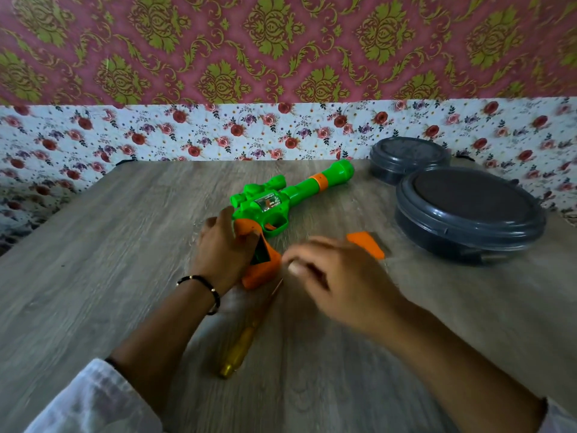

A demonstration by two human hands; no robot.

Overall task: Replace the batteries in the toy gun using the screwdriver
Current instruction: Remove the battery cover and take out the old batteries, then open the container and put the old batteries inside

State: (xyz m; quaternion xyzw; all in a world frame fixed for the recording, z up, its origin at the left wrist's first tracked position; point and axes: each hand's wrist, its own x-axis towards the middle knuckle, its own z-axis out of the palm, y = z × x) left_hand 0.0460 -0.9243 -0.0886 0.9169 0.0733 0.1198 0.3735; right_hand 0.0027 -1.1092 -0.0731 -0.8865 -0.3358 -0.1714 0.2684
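Nearest the camera, two forearms reach in over the wooden table [93, 245]; the sleeves are cut off by the bottom corners. Between the arms lies the screwdriver [246, 335], flat on the wood, its yellow handle toward the person and its thin shaft running up and right toward the gun's grip; the tip is blurred and hard to place.

The left hand [223, 248], with a black beaded bracelet [203, 292] at the wrist, curls round the orange grip of the toy gun [281, 201], where a dark open compartment shows. The right hand [337, 276] hangs just beside that grip, smeared by motion; its fingers look bent, but whether they pinch anything cannot be told.

The gun lies on its side mid-table, long axis slanting from the grip near left to the muzzle far right. An orange cover [367, 243] lies just beyond the right hand.

Bare wood spreads wide at left and near right. Far right, a large grey lidded container [468, 214] crowds the edge, a smaller one [409, 157] behind it against the floral wall.
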